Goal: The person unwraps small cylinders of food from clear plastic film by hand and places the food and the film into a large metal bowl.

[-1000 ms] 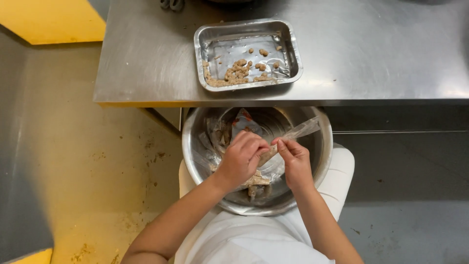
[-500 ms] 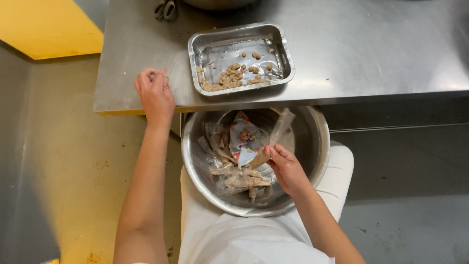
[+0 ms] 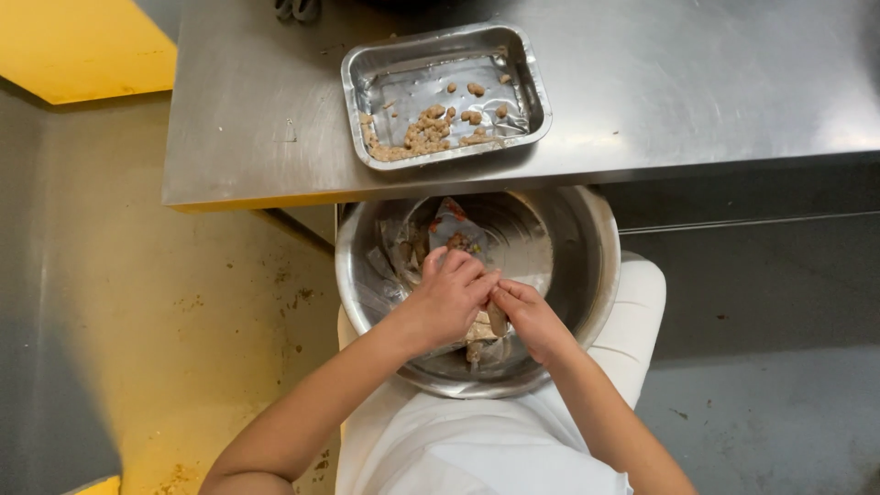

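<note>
A large steel bowl rests on my lap below the table edge, holding torn clear and printed wrappers. My left hand and my right hand meet over the middle of the bowl, fingertips pinched together on a small brownish sausage-like piece still partly in its wrapper. On the steel table above sits a rectangular metal tray with several brown pieces and crumbs along its near side.
A dark scissor-like handle lies at the table's far edge. A yellow surface is at the top left. The stained yellowish floor lies to my left, grey floor to my right.
My left hand had reached up to the table's left edge, and has come back down into the bowl to join the right hand on a piece.
</note>
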